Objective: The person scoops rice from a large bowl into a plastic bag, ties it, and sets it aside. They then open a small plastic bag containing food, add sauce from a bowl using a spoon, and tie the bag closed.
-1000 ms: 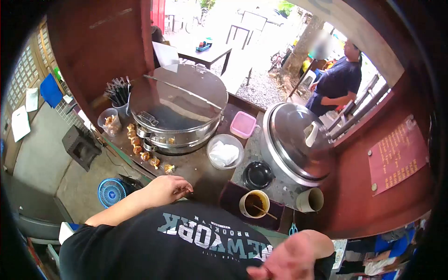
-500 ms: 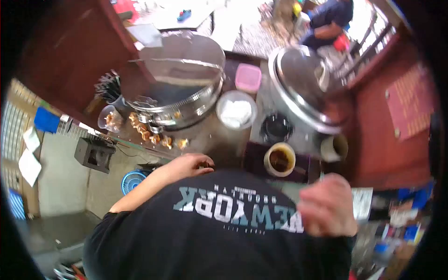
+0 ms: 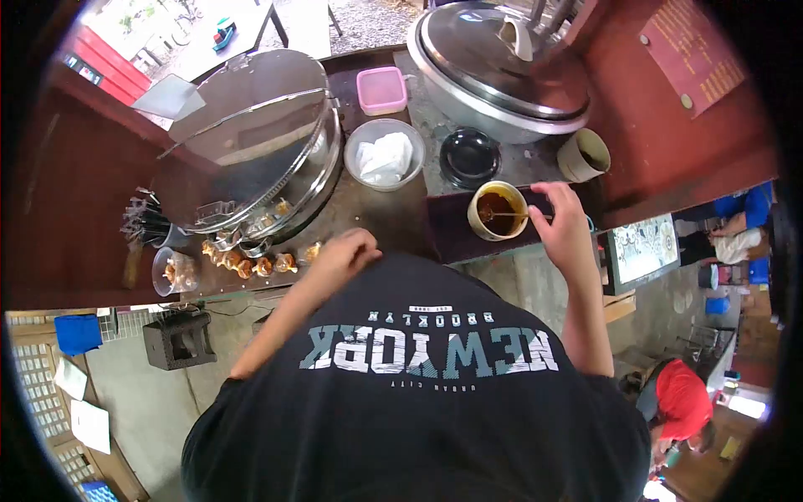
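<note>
My right hand (image 3: pixel 567 230) reaches to a tan cup of brown sauce (image 3: pixel 498 209) on a dark mat (image 3: pixel 454 238), its fingers closed on the handle of a spoon (image 3: pixel 506 215) that lies in the sauce. My left hand (image 3: pixel 345 255) hovers at the counter's near edge with its fingers curled and nothing visible in them. It is close to a row of browned snacks on skewers (image 3: pixel 251 266). My black printed T-shirt fills the lower middle of the view.
A big steamer with a metal lid (image 3: pixel 268 138) stands at the left and a large lidded pot (image 3: pixel 502 58) at the back. Between them are a bowl with white cloth (image 3: pixel 385 156), a pink box (image 3: pixel 381 89), a black dish (image 3: pixel 470 156) and a mug (image 3: pixel 583 155). A person in red (image 3: pixel 682 402) is at the lower right.
The view has tilted down over the counter. My right hand rose from my side to the sauce cup and took the spoon handle. My left hand stayed at the counter edge.
</note>
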`<state>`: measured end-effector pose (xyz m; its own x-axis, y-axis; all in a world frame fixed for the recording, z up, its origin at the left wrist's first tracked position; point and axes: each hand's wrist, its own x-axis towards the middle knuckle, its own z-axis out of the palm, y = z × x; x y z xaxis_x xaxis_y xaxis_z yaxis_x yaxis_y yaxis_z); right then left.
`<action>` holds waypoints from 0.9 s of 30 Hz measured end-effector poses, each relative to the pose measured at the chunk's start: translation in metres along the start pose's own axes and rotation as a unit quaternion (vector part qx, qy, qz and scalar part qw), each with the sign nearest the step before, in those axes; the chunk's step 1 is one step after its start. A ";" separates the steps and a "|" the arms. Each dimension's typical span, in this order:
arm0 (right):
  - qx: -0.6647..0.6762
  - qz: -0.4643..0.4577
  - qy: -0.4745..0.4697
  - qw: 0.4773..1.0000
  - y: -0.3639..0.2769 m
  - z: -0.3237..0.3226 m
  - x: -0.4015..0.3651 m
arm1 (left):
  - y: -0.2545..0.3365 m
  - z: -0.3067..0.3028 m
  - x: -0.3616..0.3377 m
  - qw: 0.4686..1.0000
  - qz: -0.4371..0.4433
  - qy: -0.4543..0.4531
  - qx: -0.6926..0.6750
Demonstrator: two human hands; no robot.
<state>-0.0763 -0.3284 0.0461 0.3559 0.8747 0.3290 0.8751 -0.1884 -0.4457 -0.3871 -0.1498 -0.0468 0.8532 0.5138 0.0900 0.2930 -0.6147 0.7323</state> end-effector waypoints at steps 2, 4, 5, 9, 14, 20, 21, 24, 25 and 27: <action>0.095 0.060 -0.048 0.993 -0.013 0.004 -0.007 | 0.002 0.002 -0.002 0.999 -0.016 -0.027 -0.027; 0.188 0.110 -0.118 0.969 -0.036 0.003 -0.014 | 0.011 0.001 0.001 0.998 -0.045 0.035 -0.038; 0.200 0.068 -0.124 0.970 -0.039 0.013 -0.021 | 0.018 -0.005 0.009 0.997 -0.032 0.073 -0.019; 0.200 -0.007 -0.197 0.960 -0.046 0.055 -0.040 | 0.000 -0.004 0.057 0.968 0.071 0.202 0.131; 0.355 0.044 -0.343 0.868 -0.013 0.112 -0.058 | -0.029 -0.004 0.118 0.949 -0.019 0.009 0.313; 0.472 0.041 -0.407 0.781 -0.011 0.110 -0.050 | -0.035 0.005 0.140 0.926 -0.086 -0.010 0.368; 0.458 0.055 -0.425 0.779 -0.023 0.099 -0.043 | -0.040 0.008 0.141 0.916 -0.083 0.019 0.392; 0.449 0.056 -0.416 0.789 -0.023 0.096 -0.037 | -0.035 0.003 0.144 0.929 -0.118 0.025 0.349; 0.419 0.044 -0.414 0.807 -0.021 0.094 -0.034 | -0.032 0.002 0.144 0.932 -0.121 0.033 0.339; 0.380 0.017 -0.400 0.834 -0.016 0.093 -0.030 | -0.025 -0.004 0.141 0.939 -0.123 0.049 0.319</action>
<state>-0.1316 -0.3106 -0.0340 -0.2221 0.9499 -0.2199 0.2999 -0.1480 -0.9424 -0.2754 -0.0597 -0.0497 0.6908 0.7210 0.0554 0.7016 -0.6868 0.1897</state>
